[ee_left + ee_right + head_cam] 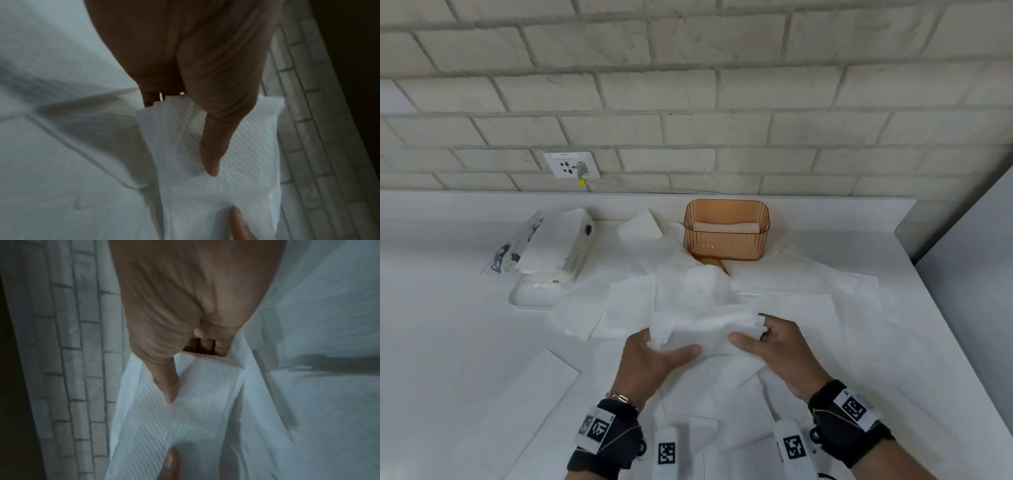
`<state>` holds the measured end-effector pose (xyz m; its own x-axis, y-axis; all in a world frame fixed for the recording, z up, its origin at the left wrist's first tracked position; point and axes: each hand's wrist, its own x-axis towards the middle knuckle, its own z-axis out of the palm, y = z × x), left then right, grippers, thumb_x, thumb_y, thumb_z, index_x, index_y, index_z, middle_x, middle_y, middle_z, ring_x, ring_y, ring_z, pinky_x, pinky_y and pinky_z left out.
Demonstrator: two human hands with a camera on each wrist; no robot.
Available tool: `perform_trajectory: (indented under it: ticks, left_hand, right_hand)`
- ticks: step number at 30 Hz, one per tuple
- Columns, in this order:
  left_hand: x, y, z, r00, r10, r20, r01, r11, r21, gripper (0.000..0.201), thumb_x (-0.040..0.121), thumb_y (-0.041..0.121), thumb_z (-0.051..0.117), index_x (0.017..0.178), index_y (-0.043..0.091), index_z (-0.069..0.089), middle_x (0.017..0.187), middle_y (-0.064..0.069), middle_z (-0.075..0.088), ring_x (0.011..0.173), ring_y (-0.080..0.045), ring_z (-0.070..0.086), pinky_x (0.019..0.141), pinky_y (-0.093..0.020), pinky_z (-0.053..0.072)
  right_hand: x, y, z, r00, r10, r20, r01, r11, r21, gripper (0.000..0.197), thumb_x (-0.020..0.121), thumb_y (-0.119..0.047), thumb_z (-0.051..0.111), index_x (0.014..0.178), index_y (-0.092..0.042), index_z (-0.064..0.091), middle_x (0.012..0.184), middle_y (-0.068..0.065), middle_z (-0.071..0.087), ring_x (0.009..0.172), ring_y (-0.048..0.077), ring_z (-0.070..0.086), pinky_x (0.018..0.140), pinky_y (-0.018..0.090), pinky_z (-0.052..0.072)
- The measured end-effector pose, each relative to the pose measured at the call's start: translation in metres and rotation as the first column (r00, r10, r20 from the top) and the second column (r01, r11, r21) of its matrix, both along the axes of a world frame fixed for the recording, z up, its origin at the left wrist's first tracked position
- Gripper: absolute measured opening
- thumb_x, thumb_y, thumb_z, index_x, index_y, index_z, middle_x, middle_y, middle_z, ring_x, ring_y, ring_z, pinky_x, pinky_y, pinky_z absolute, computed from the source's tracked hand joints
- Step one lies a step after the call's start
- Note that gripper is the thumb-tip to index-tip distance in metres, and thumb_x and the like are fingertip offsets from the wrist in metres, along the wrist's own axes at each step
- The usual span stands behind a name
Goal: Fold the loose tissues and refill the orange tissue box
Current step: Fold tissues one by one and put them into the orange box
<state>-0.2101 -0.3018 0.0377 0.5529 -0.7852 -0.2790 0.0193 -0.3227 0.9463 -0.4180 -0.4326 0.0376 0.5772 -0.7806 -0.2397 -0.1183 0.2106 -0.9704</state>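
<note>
Left hand (650, 359) and right hand (777, 346) each pinch one end of tissue (702, 329), thumbs on top, sheet lifted between them. Orange tissue box (726, 228) beyond hands, partly filled. Risk: uneven pull tears thin sheet or skews fold.

Both forearms reach forward side by side, each wrist strapped with a black band. The left hand (650, 359) pinches the left end of a tissue (702, 329), thumb on top, fingers underneath. The right hand (777, 353) pinches the tissue's right end likewise, thumb pointing toward the left thumb.
</note>
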Motion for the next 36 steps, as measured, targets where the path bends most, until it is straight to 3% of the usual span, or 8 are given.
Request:
perform_trajectory:
  ticks: [3,12,14,18,25,29,33,36]
  left_hand:
    - [0.002,0.001,-0.007,0.99,-0.015,0.137,0.008,0.998,0.055,0.046,0.057,0.036,0.104,0.092,0.018,0.08,0.087,0.007,0.082,0.081,-0.011,0.079,0.075,-0.035,0.064]
    - [-0.011,0.014,-0.022,0.978,0.032,0.207,-0.031,0.999,-0.008,0.044,0.063,0.008,0.099,0.096,0.027,0.078,0.077,0.015,0.078,0.066,-0.003,0.071,0.062,-0.014,0.051]
    - [-0.016,0.011,-0.025,0.971,0.037,0.236,-0.034,0.999,-0.015,0.036,0.065,0.012,0.098,0.091,0.028,0.078,0.076,0.015,0.078,0.067,-0.006,0.072,0.063,-0.016,0.052]
    - [-0.015,0.005,-0.016,0.974,0.098,0.204,-0.078,0.992,-0.101,0.033,0.068,0.016,0.098,0.094,0.024,0.08,0.087,0.011,0.081,0.082,-0.007,0.077,0.074,-0.022,0.058]
    - [-0.006,0.011,-0.019,0.971,0.102,0.217,-0.081,0.991,-0.105,0.054,0.062,0.008,0.1,0.107,0.028,0.077,0.103,0.012,0.08,0.099,-0.007,0.074,0.091,-0.035,0.06]
    - [-0.01,0.005,-0.021,0.966,0.093,0.243,-0.069,0.992,-0.108,0.048,0.062,0.01,0.1,0.102,0.026,0.078,0.1,0.01,0.081,0.097,-0.008,0.075,0.088,-0.034,0.061]
    - [-0.017,-0.007,-0.011,0.967,0.115,0.229,-0.096,0.991,-0.092,0.027,0.066,0.024,0.1,0.082,0.032,0.079,0.084,0.02,0.079,0.083,0.002,0.073,0.073,-0.015,0.053]
    - [-0.013,-0.007,-0.001,0.982,0.123,0.143,-0.103,0.985,-0.135,0.026,0.066,0.021,0.1,0.083,0.028,0.082,0.087,0.013,0.081,0.084,-0.002,0.074,0.075,-0.017,0.058]
  right_hand:
    - [0.007,0.006,-0.008,0.997,0.063,-0.048,-0.066,0.996,-0.064,0.034,0.083,-0.012,0.089,0.115,-0.017,0.077,0.11,0.002,0.081,0.106,0.023,0.077,0.097,0.046,0.061]
    - [0.008,0.011,-0.02,0.989,0.072,-0.133,-0.093,0.983,-0.16,0.051,0.073,-0.007,0.087,0.118,-0.024,0.071,0.106,-0.002,0.08,0.099,0.017,0.076,0.091,0.045,0.064]
    - [0.012,0.013,-0.019,0.991,0.059,-0.121,-0.079,0.982,-0.169,0.044,0.076,-0.007,0.086,0.114,-0.024,0.072,0.099,-0.003,0.08,0.092,0.019,0.077,0.084,0.038,0.065]
    - [0.016,0.013,-0.003,0.993,0.031,-0.112,-0.054,0.977,-0.208,0.043,0.079,-0.012,0.088,0.114,-0.025,0.068,0.085,-0.02,0.072,0.081,-0.002,0.067,0.077,0.016,0.051]
    - [0.005,0.002,-0.016,0.992,0.097,-0.082,-0.11,0.977,-0.181,0.07,0.073,-0.008,0.093,0.129,-0.036,0.062,0.119,-0.016,0.076,0.117,0.004,0.067,0.096,0.028,0.054]
    - [0.012,0.005,-0.027,0.993,0.083,-0.083,-0.095,0.983,-0.156,0.057,0.071,-0.006,0.095,0.117,-0.03,0.072,0.112,-0.008,0.078,0.109,0.011,0.072,0.093,0.031,0.06]
    - [0.025,0.002,-0.015,0.997,0.041,-0.062,-0.052,0.981,-0.189,0.03,0.073,-0.013,0.095,0.092,-0.03,0.079,0.094,-0.002,0.079,0.085,0.018,0.075,0.077,0.035,0.062]
    - [0.023,-0.006,-0.002,0.998,0.048,-0.044,-0.056,0.977,-0.206,0.028,0.074,-0.014,0.095,0.092,-0.029,0.08,0.093,-0.002,0.079,0.086,0.018,0.076,0.077,0.035,0.063]
